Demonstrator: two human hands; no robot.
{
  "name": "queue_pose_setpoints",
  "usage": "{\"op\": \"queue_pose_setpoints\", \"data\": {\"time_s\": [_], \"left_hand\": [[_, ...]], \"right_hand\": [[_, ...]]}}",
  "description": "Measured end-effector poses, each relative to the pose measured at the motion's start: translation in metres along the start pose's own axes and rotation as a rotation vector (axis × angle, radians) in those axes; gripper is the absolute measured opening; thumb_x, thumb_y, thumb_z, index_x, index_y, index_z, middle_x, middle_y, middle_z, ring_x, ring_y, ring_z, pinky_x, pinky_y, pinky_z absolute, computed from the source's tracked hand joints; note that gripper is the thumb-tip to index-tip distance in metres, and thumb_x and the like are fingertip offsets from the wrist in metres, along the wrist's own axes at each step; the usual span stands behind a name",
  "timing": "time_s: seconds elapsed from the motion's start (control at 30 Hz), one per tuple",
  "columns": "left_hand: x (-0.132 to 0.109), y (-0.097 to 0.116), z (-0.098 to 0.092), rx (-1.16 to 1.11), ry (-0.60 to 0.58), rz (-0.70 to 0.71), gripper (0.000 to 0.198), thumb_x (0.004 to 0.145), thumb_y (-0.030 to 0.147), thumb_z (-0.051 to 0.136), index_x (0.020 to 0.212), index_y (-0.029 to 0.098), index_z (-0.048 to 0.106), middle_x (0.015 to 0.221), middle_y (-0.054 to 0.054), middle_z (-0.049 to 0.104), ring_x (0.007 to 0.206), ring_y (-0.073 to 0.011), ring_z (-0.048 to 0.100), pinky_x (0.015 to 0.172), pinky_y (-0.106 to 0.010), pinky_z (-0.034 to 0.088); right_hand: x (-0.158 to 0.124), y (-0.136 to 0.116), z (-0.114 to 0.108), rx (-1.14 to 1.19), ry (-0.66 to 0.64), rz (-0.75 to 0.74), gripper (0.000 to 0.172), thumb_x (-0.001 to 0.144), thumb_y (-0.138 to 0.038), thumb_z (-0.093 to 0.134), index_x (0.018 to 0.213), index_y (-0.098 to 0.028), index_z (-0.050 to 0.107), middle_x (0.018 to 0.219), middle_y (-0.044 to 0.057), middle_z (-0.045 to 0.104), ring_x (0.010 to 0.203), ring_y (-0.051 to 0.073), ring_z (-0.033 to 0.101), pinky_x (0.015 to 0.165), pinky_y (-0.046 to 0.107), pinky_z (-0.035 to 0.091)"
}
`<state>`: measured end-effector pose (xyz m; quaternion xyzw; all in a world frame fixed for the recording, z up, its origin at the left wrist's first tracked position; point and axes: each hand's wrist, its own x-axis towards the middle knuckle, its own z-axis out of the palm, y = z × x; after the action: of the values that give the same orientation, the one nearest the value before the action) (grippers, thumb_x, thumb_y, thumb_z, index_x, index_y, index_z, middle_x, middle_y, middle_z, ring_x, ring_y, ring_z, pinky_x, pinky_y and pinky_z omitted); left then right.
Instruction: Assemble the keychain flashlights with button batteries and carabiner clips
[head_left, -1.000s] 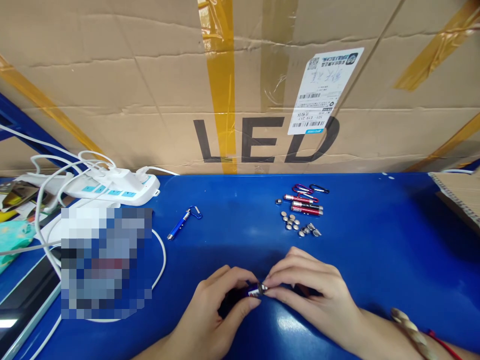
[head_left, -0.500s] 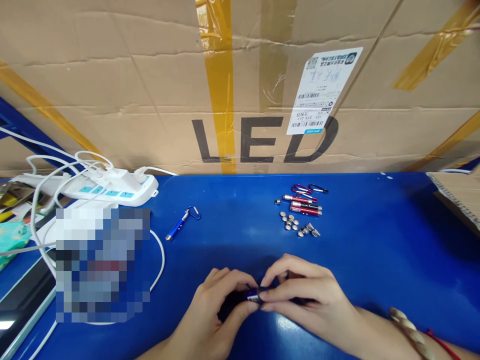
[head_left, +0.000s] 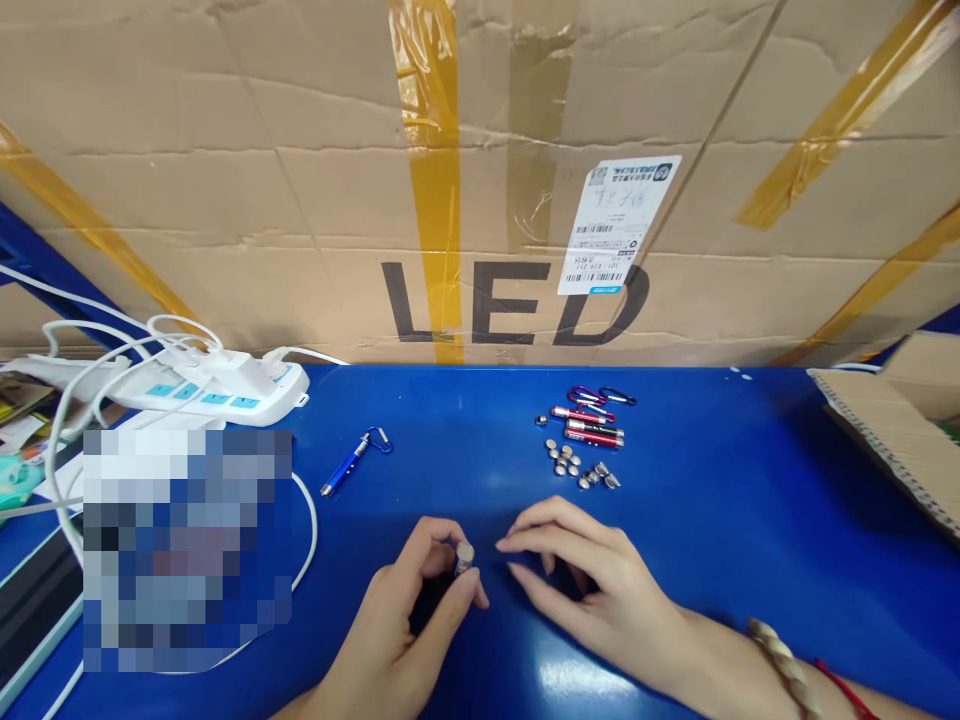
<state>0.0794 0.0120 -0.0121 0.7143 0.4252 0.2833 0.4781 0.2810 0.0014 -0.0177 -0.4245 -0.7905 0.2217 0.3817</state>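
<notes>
In my left hand [head_left: 409,610], thumb and fingers pinch a small silver cylinder [head_left: 464,558] with a flat round end turned up. Whether it is an end of a blue tube or a separate piece, I cannot tell; the fingers hide its lower part. To its right, my right hand [head_left: 592,590] hovers with thumb and fingers apart and nothing visible between them. Beyond it lie several silver button cells [head_left: 562,460] and a few silver pieces [head_left: 600,474]. Behind these are red pocket flashlights [head_left: 592,434] and carabiner clips [head_left: 619,396]. A blue pocket flashlight [head_left: 346,470] with a clip lies farther left.
A large cardboard box [head_left: 300,180] stands along the back of the blue table [head_left: 450,450]. At left are a white power strip [head_left: 217,398], looping white cables [head_left: 313,540] and a blurred-out patch. An open carton [head_left: 885,430] is at the right edge.
Both hands were together on a small blue tube with a white label. They have come apart; the left now shows the silver cylinder, and the blue tube is out of sight. The view has shifted slightly.
</notes>
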Motion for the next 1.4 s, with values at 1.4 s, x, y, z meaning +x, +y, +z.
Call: {"op": "queue_pose_setpoints", "data": {"time_s": [1.4], "left_hand": [[0.003, 0.011, -0.011, 0.064, 0.142, 0.053, 0.014, 0.088, 0.026, 0.046, 0.089, 0.020, 0.059, 0.068, 0.002, 0.053, 0.065, -0.0138, 0.050, 0.064, -0.022, 0.038]], "right_hand": [[0.071, 0.008, -0.006, 0.270, -0.451, 0.403, 0.027, 0.083, -0.040, 0.056, 0.091, -0.016, 0.063, 0.072, 0.002, 0.062, 0.060, 0.011, 0.057, 0.051, 0.021, 0.044]]}}
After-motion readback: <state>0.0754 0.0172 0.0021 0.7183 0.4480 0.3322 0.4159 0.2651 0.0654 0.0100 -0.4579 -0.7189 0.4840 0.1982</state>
